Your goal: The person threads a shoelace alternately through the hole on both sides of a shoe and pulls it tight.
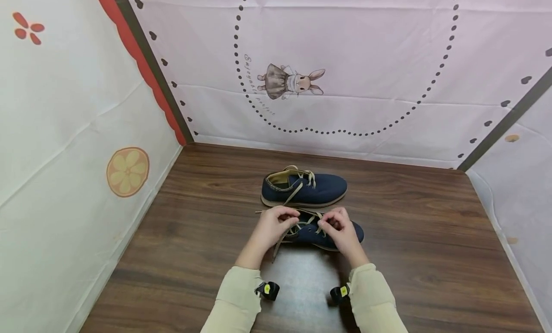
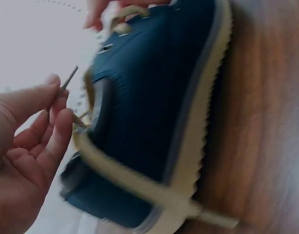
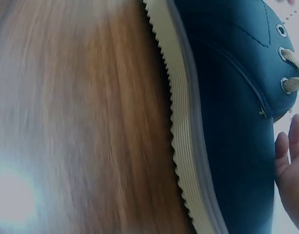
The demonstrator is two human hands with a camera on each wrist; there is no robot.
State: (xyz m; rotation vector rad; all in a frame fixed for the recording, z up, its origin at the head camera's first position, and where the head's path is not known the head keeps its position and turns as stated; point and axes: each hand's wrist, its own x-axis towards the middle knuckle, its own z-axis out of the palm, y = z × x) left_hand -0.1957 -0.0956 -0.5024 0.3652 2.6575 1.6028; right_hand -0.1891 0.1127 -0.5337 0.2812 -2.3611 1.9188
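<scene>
A navy shoe [image 1: 308,234] with a pale sole and beige laces stands nearest the person, toe to the right. My left hand [image 1: 274,226] is over its heel opening, pinching the thin tip of a shoelace [image 2: 70,78] between thumb and fingers. Another loose lace end [image 2: 125,173] hangs across the shoe's heel side. My right hand [image 1: 342,227] is at the laced eyelets, thumb and forefinger meeting on the lace [image 1: 319,223]. Only part of this hand shows in the right wrist view, beside the shoe, where lace passes through two eyelets and one eyelet [image 3: 282,30] has none.
Just behind is the matching navy shoe [image 1: 321,189], its beige laces loose. Both shoes stand on a dark wood-grain surface [image 1: 431,237]. Printed white and pink sheets [image 1: 366,60] rise at the back and both sides. A small black camera [image 1: 268,290] is worn on each wrist.
</scene>
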